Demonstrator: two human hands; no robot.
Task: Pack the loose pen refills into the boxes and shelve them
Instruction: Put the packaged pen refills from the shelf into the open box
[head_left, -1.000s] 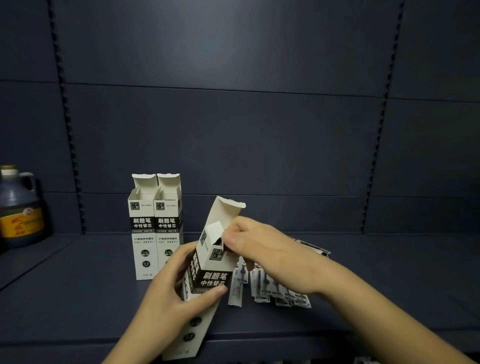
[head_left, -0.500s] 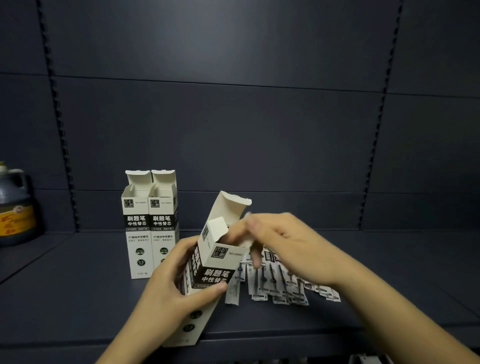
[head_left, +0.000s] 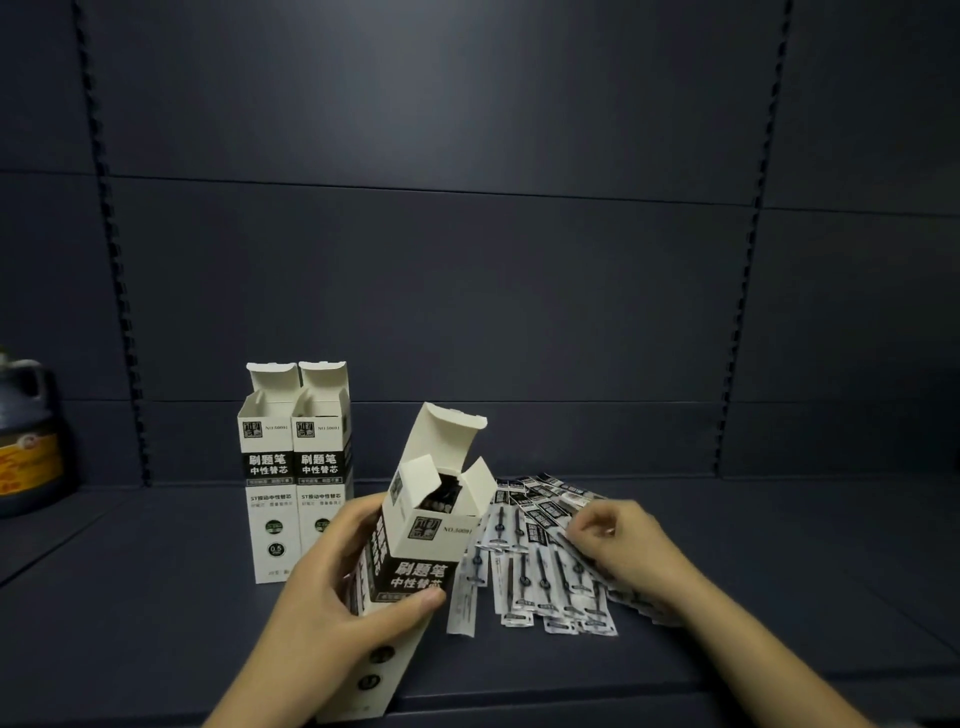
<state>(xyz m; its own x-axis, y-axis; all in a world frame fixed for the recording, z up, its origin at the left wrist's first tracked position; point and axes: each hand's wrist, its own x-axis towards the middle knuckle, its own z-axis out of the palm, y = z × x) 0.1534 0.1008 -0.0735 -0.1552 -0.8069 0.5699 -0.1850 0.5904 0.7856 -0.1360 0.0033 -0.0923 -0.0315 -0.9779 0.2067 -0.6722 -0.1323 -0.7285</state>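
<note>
My left hand (head_left: 332, 587) grips a tall white and black refill box (head_left: 415, 551), tilted, with its top flaps open and dark refills showing inside. Several loose pen refills (head_left: 540, 561) in clear wrappers lie fanned on the dark shelf to the right of the box. My right hand (head_left: 623, 545) rests on the right side of that pile, its fingertips pinching at one wrapped refill. Two more refill boxes (head_left: 296, 467) stand upright side by side behind my left hand, both with lids open.
A dark jug with an orange label (head_left: 26, 447) stands at the far left of the shelf (head_left: 779, 571). The shelf's front edge runs along the bottom. Dark back panels with slotted uprights close the space behind.
My right hand left the mouth of the held box and dropped to the right onto the loose refills. The box stays tilted in my left hand.
</note>
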